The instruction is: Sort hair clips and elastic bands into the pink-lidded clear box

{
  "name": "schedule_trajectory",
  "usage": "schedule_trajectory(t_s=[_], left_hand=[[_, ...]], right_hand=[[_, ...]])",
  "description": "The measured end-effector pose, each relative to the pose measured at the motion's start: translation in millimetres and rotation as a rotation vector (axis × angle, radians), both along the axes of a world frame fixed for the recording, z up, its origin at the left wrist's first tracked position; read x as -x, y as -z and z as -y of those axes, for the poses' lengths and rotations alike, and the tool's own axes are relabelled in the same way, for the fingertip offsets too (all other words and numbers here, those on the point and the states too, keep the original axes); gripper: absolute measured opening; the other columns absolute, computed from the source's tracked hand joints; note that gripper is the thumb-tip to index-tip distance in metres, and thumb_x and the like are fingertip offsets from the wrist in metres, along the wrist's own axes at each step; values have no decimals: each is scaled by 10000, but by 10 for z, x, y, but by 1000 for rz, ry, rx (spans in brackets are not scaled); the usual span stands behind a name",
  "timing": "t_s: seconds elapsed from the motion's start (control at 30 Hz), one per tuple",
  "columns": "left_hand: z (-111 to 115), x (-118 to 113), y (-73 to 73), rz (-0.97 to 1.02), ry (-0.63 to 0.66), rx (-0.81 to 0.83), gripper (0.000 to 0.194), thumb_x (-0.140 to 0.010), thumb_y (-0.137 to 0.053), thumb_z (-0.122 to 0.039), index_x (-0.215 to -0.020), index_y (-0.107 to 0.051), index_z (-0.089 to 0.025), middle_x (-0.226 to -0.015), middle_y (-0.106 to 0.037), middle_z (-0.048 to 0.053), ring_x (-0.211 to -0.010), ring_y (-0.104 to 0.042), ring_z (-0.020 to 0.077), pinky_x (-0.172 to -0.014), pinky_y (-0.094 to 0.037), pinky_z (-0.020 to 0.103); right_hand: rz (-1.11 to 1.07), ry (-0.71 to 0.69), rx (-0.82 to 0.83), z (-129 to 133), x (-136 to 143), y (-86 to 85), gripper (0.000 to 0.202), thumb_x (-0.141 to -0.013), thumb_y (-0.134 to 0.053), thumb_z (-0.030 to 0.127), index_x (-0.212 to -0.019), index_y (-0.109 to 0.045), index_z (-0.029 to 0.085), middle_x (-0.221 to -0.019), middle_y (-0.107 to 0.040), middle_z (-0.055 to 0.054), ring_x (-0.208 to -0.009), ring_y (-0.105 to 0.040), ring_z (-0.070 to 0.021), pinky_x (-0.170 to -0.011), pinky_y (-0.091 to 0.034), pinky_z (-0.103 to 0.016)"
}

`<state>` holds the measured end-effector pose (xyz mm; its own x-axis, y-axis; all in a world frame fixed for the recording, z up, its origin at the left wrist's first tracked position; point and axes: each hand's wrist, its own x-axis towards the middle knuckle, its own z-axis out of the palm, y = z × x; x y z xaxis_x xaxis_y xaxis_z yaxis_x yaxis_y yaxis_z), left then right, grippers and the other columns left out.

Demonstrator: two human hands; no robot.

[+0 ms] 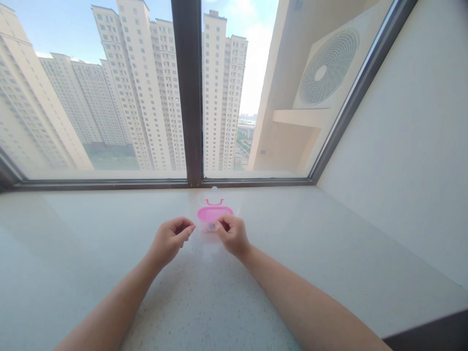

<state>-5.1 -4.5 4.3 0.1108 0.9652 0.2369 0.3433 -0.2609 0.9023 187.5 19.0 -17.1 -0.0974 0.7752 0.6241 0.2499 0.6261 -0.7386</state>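
Note:
A small see-through plastic box point(204, 226) with a pink rim stands on the pale sill, and small dark bits show faintly through its front. Behind it a clear lid point(215, 195) with a pink smile mark is tipped back, away from the opening. My left hand point(171, 240) is just left of the box, thumb and fingertips pinched together. My right hand point(232, 235) overlaps the box's front right side, also pinched. Whether either pinch holds something small, I cannot make out.
The speckled pale sill point(91, 243) spreads around the box. At the back runs a dark window frame point(193, 97), with tall buildings and an air-conditioner unit point(325, 73) outside the glass. A white wall point(409, 122) rises on the right.

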Motion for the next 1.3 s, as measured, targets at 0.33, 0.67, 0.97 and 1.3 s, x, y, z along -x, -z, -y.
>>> schedule_trajectory(t_s=[0.33, 0.67, 0.97, 1.3], left_hand=[[-4, -14, -7, -7, -1, 4, 266, -785, -589, -405, -738, -603, -143, -529, -481, -43, -455, -404, 85, -436, -328, 203], [-3, -9, -11, -9, 3, -3, 258, -784, -590, -400, -733, -599, -147, -526, -473, -45, -461, -404, 88, -437, -330, 201], [15, -19, -32, 3, 5, 2, 225, -765, -594, -370, -763, -623, -147, -520, -493, -43, -449, -419, 91, -428, -343, 197], [-1, -11, -24, 9, 4, -3, 209, -770, -593, -342, -779, -633, -138, -524, -501, -36, -454, -420, 87, -423, -344, 190]], right_hand=[[-13, -24, 20, -4, 1, 21, 207, -801, -516, 236, -632, -577, 134, -505, -429, 27, -465, -343, -81, -452, -279, -210], [-6, -29, 38, -18, 6, 51, 192, -796, -508, 246, -705, -628, 127, -557, -508, 6, -481, -388, -87, -468, -317, -208], [-4, -35, 52, -7, 11, 30, 194, -795, -495, 232, -774, -654, 122, -588, -536, -3, -494, -400, -91, -478, -331, -212], [14, -64, 59, -30, 19, 70, 236, -834, -489, 274, -853, -669, 123, -615, -558, -10, -516, -420, -96, -503, -349, -214]])
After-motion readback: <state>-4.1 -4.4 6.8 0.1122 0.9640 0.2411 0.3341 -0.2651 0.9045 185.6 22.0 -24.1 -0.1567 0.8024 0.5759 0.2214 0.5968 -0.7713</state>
